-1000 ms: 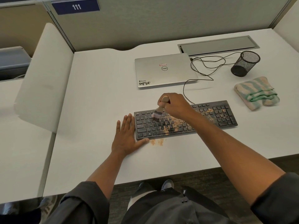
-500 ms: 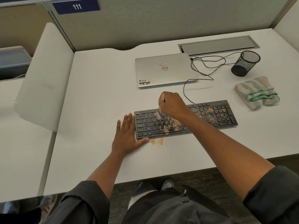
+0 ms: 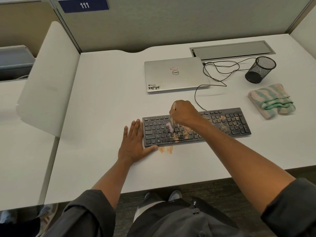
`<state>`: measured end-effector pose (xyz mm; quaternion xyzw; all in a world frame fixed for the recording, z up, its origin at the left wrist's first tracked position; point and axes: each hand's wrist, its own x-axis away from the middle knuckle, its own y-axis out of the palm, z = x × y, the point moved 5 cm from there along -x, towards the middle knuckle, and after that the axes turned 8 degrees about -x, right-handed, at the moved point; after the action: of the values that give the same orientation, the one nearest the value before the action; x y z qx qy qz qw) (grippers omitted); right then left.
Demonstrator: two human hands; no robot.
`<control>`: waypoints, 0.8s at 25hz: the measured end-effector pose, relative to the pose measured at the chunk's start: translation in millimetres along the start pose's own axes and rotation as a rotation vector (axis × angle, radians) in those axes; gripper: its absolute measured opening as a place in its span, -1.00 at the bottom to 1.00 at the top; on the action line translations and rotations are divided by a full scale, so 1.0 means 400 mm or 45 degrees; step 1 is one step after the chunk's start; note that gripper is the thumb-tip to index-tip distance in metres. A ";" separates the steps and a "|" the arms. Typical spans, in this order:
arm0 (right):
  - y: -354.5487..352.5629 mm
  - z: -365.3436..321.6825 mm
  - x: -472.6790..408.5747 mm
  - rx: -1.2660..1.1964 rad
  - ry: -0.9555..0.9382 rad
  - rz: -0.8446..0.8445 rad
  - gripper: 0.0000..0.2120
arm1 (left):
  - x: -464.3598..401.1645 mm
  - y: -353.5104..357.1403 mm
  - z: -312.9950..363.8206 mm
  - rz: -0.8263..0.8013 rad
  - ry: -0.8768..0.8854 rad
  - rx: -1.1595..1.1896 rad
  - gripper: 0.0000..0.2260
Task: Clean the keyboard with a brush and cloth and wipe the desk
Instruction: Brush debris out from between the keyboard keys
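Laptop (image 3: 176, 74) reads Dell; sign (image 3: 83, 5) reads 111.

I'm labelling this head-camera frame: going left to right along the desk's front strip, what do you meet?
Left hand flat on the desk → keyboard, with the right hand holding the brush over it → striped cloth.
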<state>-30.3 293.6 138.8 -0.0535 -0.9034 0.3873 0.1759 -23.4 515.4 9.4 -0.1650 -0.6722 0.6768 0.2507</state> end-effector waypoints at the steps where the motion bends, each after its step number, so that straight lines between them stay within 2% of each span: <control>1: 0.002 -0.002 0.002 0.025 0.018 -0.042 -0.83 | 0.000 0.000 0.000 -0.004 0.000 -0.001 0.04; 6: -0.016 -0.029 0.014 -0.231 -0.101 0.111 -0.80 | 0.000 -0.002 0.000 0.000 0.005 0.000 0.04; 8: 0.003 -0.035 0.019 -0.290 -0.117 0.024 -0.82 | -0.001 0.000 -0.001 0.010 0.006 0.017 0.04; 11: 0.016 -0.049 0.022 -0.173 -0.117 -0.172 -0.79 | -0.001 0.003 -0.001 0.020 0.008 0.024 0.05; 13: 0.003 -0.052 0.020 -0.209 -0.100 -0.199 -0.75 | -0.002 0.004 -0.002 0.016 0.006 0.033 0.06; 16: -0.005 -0.045 0.015 -0.292 -0.146 -0.129 -0.85 | 0.000 0.000 0.000 0.014 0.009 0.032 0.07; 18: 0.007 -0.038 0.012 -0.221 -0.173 -0.059 -0.91 | -0.002 0.000 -0.001 0.006 0.007 0.030 0.07; 20: 0.018 -0.033 0.010 -0.174 -0.165 0.021 -0.83 | -0.003 0.001 -0.001 0.002 0.008 0.021 0.07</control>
<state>-29.7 308.6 143.2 -0.0477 -0.9367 0.3289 0.1099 -22.2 515.3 8.9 -0.1655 -0.6657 0.6820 0.2537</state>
